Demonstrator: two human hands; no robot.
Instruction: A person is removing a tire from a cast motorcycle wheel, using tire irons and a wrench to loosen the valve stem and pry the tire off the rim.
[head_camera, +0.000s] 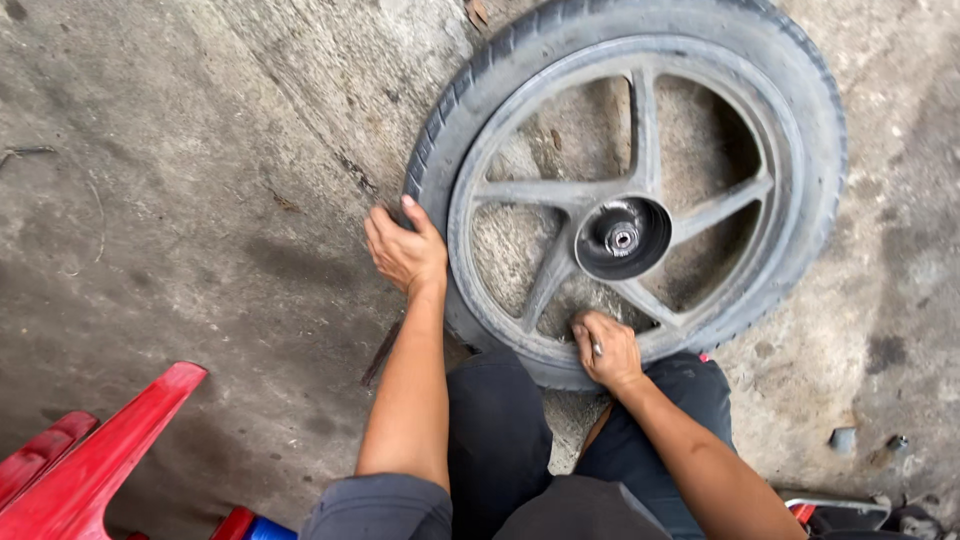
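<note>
Wheel (640, 170) with a black tyre and dusty grey five-spoke rim lies flat on the concrete floor (180, 200), its top edge cut off, the left hand (405, 250) gripping the tyre's outer edge and the right hand (607, 350) closed at the near rim around something too small to make out.

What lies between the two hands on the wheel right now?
In the head view, a curved stretch of black tyre and grey rim runs between the left hand and the right hand; the person's dark-trousered knee sits just below it.
</note>
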